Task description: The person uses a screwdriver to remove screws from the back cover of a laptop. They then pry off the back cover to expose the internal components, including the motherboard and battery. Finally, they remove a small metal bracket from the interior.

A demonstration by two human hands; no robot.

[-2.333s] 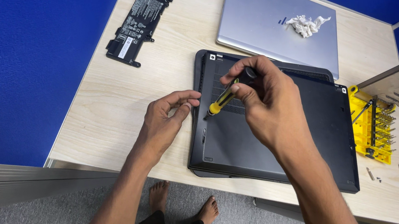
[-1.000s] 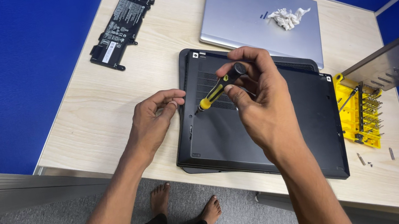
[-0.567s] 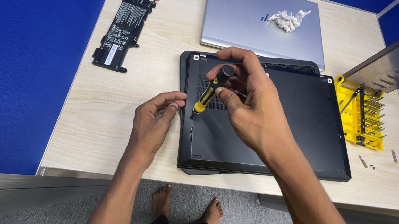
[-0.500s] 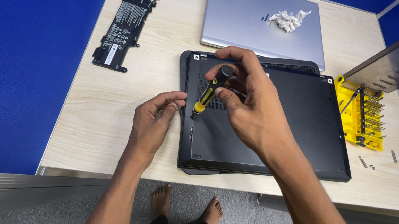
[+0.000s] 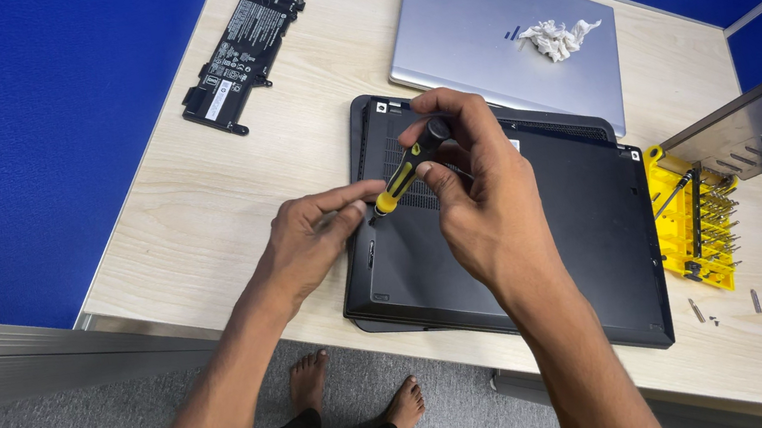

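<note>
A black laptop (image 5: 573, 237) lies bottom side up on the light wooden table (image 5: 200, 200). My right hand (image 5: 484, 204) grips a small black and yellow screwdriver (image 5: 406, 169), tilted, with its tip down near the laptop's left edge. My left hand (image 5: 310, 239) rests on the table at that left edge, its fingertips pinched close to the screwdriver's tip. The tip itself and whatever it touches are hidden by my fingers.
A silver laptop (image 5: 475, 32) with a crumpled white tissue (image 5: 557, 35) on it lies behind. A black battery pack (image 5: 243, 45) lies at the far left. On the right stands a yellow bit set (image 5: 695, 220) with its clear lid (image 5: 761, 126) open, and loose screws (image 5: 713, 311) nearby.
My right hand with the screwdriver has shifted slightly left toward the laptop's left edge and my left fingers have closed in on the tip. The view has moved a little.
</note>
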